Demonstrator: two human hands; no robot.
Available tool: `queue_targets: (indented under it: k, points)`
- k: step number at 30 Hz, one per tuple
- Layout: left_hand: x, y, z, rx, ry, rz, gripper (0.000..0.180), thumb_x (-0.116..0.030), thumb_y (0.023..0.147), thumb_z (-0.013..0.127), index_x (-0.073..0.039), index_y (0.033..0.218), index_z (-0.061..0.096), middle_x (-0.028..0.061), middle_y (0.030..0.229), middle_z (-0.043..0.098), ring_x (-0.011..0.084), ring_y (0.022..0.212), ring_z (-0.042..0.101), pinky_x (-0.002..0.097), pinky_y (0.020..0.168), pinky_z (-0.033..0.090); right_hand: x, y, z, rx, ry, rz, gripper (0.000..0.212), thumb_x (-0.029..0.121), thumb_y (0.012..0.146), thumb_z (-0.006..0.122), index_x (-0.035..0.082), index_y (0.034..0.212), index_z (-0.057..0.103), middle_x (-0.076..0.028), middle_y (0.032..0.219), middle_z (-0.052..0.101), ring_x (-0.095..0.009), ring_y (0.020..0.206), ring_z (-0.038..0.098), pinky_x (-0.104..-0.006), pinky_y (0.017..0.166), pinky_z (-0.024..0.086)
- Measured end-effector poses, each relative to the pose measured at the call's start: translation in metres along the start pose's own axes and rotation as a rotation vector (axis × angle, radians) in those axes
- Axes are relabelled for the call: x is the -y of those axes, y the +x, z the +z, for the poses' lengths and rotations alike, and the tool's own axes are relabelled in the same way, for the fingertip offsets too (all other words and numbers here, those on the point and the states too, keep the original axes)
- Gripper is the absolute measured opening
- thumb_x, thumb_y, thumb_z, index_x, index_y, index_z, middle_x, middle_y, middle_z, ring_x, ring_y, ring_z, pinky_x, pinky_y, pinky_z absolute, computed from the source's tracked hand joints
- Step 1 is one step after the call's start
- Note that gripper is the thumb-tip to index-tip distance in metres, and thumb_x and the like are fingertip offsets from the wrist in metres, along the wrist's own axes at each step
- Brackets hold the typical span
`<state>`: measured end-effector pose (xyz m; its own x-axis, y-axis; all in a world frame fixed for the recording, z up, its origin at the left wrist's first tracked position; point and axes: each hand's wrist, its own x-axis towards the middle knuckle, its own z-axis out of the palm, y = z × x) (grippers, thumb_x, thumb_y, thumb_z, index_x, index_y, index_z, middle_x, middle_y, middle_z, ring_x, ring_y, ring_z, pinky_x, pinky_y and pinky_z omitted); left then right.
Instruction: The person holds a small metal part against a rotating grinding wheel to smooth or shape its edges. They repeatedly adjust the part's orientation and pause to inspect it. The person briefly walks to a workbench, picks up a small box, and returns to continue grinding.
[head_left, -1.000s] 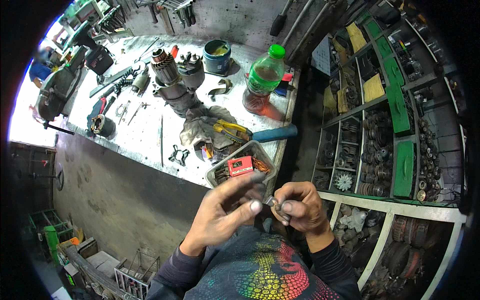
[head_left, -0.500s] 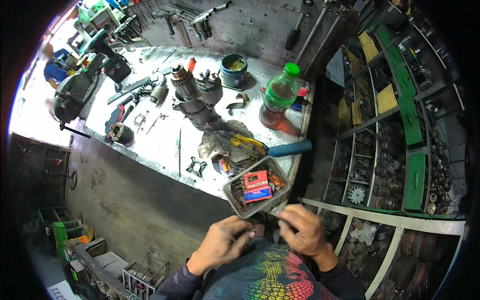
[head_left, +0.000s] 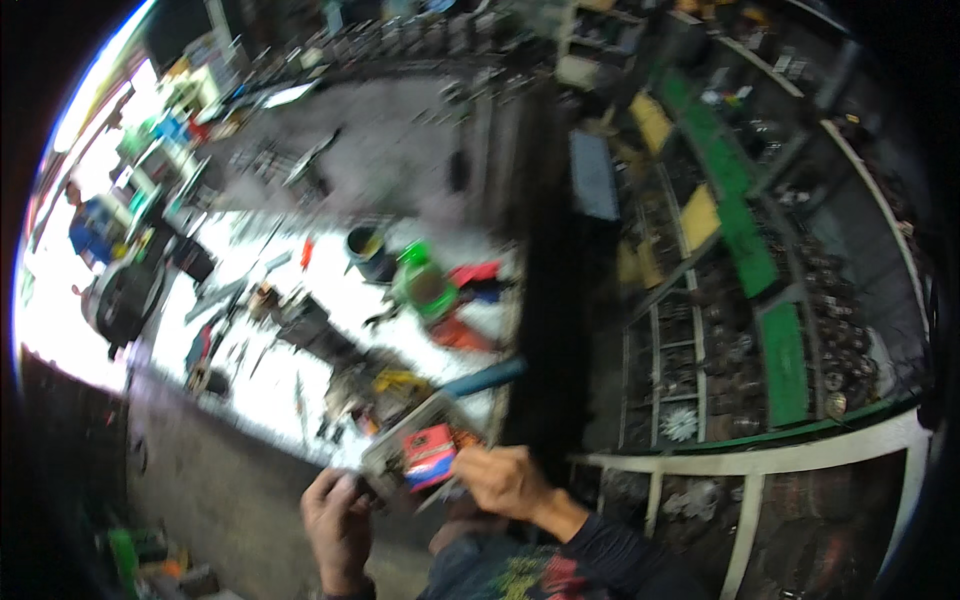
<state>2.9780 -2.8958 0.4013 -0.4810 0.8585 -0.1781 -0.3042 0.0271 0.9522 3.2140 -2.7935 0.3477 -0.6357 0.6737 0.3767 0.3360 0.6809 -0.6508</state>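
A clear plastic tub sits at the near corner of the workbench, holding a red and blue small box and copper-coloured bits. My left hand is beside the tub's left rim, its fingers curled and smeared by motion. At the tub's right side, my right hand has its fingers pressed together, the tips close to the box. Whatever either hand grips is too blurred to name. Just beyond the tub lie yellow-handled pliers and a blue handle.
On the workbench stand a green-capped bottle, a dark pot and a cylindrical motor part. Shelves of metal parts line the right. Another person is at the far left.
The view has swung, so the bench sits lower and further left. My hands have gone from in front of my body to either side of the tub.
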Motion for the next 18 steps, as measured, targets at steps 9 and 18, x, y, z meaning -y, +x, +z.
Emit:
queue_targets:
  k: [9,18]
  points:
    - [0.002,-0.009,0.147,0.006,-0.168,0.089,0.029,-0.022,0.099,0.062,0.002,0.115,0.064,0.0091,0.097,0.066,0.0135,0.074,0.056,0.0232,0.072,0.048,-0.002,-0.005,-0.235,-0.374,-0.196,0.082,0.029,0.006,0.08,0.079,0.008,0.106,0.066,-0.009,0.103,0.068,-0.031,0.087,0.072,-0.0385,0.071,0.058]
    - [0.032,-0.017,0.3,0.641,0.075,-0.209,0.019,-0.016,0.101,0.065,0.002,0.105,0.071,0.0045,0.08,0.067,0.0119,0.067,0.062,0.0253,0.058,0.05,-0.023,0.032,-0.457,-0.864,-0.651,0.112,0.03,0.006,0.079,0.079,0.005,0.107,0.07,-0.012,0.101,0.069,-0.035,0.096,0.068,-0.0413,0.081,0.055]
